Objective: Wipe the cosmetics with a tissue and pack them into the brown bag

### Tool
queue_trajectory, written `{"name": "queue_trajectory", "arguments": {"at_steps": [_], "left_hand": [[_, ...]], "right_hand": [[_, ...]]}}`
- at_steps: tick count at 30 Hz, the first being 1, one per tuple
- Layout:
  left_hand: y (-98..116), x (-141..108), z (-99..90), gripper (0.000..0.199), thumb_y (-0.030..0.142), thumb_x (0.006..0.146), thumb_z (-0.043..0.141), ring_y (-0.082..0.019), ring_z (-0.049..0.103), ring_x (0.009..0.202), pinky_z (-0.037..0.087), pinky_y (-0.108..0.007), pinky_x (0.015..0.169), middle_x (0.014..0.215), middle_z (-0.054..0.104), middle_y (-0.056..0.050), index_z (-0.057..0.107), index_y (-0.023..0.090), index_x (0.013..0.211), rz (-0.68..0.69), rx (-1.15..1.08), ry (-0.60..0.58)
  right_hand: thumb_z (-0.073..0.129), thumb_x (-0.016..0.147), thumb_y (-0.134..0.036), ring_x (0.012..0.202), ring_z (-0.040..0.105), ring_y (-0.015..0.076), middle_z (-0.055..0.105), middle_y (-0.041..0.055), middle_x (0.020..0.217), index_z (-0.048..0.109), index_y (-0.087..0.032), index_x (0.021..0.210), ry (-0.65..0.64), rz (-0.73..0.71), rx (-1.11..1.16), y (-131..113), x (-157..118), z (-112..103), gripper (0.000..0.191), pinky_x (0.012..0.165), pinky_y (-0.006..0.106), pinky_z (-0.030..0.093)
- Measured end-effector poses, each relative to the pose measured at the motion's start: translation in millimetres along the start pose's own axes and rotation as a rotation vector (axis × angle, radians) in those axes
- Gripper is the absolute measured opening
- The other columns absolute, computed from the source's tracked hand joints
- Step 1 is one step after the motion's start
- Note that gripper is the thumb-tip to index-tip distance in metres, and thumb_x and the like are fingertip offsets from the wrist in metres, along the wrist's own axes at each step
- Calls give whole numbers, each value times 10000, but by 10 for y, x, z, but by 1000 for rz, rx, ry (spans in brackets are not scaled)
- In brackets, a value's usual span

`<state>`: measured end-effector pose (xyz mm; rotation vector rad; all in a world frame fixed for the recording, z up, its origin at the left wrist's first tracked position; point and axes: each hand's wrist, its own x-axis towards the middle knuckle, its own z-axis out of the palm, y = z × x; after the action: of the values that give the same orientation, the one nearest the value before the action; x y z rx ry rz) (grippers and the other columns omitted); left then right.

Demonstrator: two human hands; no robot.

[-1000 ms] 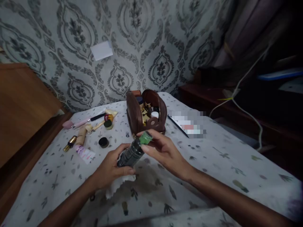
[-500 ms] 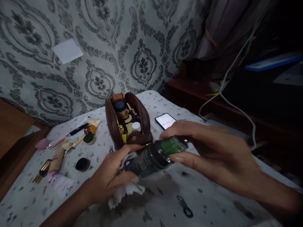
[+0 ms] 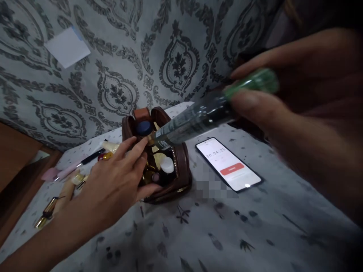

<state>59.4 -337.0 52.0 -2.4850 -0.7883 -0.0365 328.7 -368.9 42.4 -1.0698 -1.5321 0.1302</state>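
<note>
My right hand [image 3: 295, 102] is closed around the green end of a slim dark bottle [image 3: 193, 119]. The bottle slants down to the left, its lower end over the mouth of an unzipped brown toiletry bag [image 3: 181, 177]. At the bag's left rim, my left hand [image 3: 113, 177] grips it, fingers over the opening and thumb along the front. Inside stand a jar with a dark blue lid [image 3: 144, 128], a white-capped container [image 3: 166, 165] and other small items. The left hand covers part of the bag's contents.
Right of the bag lies a phone [image 3: 227, 162] showing a timer. On the left are a pink brush [image 3: 59, 172], a beige tube [image 3: 65, 194], a gold-and-black item [image 3: 47, 213] and several other cosmetics on the patterned sheet. Patterned wallpaper [image 3: 178, 68] rises behind.
The bottle went from between both hands to my right hand alone, moving up over the bag. My left hand left the bottle and moved onto the bag's rim. The white cloth is out of sight.
</note>
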Motion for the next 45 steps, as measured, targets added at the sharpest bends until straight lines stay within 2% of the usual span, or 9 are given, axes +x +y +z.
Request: {"name": "queue_trajectory", "arguments": {"at_steps": [3,8,16,21,26,31,37,41,45], "left_hand": [[29,15,11,499,536,886,598,-392,477,1321,601,-416,723,1401,544,-207,674,108,1130,-5,33,-31],[40,50,48,365,523,865,621,-408,486,1280,589,-427,710,1014,639,-166,704,167,878,33,26,-130],[16,38,80,321,493,865,619,-389,521,1200,556,-375,615,892,614,-128,670,214,714,55,6,-144],[-28,49,62,384,538,855,594,-333,601,961,467,-310,463,821,594,-106,632,210,658,59,44,-150],[-10,53,39,393,544,868,570,-352,612,945,434,-318,402,796,571,-98,659,186,732,84,109,-122],[20,13,86,386,544,896,548,-363,567,1116,520,-331,523,871,606,-121,680,192,809,3,72,-134],[10,-5,103,417,581,890,548,-348,590,1056,493,-312,477,864,630,-130,701,202,805,0,88,-115],[19,-1,85,419,572,873,588,-330,613,980,481,-311,457,895,650,-133,701,174,805,-5,92,-120],[40,-5,75,389,532,883,599,-348,608,1031,527,-334,522,863,641,-127,693,162,810,-35,50,-101]], "right_hand": [[650,906,-416,769,608,147,658,8,886,680,-247,992,-9,-64,-117,-46,226,237,192,692,300,472],[682,885,-366,760,597,135,647,-16,828,685,-195,930,-142,-126,-62,54,433,544,177,721,272,443],[659,891,-310,849,603,160,640,-12,820,667,-179,942,-379,-145,-39,150,599,921,141,801,286,423],[654,882,-294,886,590,163,621,-16,800,651,-177,934,-512,-193,-59,164,713,1151,128,848,297,408],[679,862,-287,894,578,164,617,-11,795,651,-177,912,-548,-208,-49,174,814,1257,124,833,291,409],[700,851,-277,852,585,160,631,-10,772,669,-187,914,-588,-184,-75,199,828,1341,114,787,280,415],[712,842,-202,878,618,186,669,39,889,702,-165,920,-780,-238,-196,103,768,1445,87,725,281,403],[709,838,-156,805,623,181,636,22,788,706,-149,891,-880,-283,-291,32,729,1457,53,649,272,362],[662,848,-100,696,585,151,604,12,704,689,-140,804,-960,-336,-300,-37,712,1420,65,596,266,331]]}}
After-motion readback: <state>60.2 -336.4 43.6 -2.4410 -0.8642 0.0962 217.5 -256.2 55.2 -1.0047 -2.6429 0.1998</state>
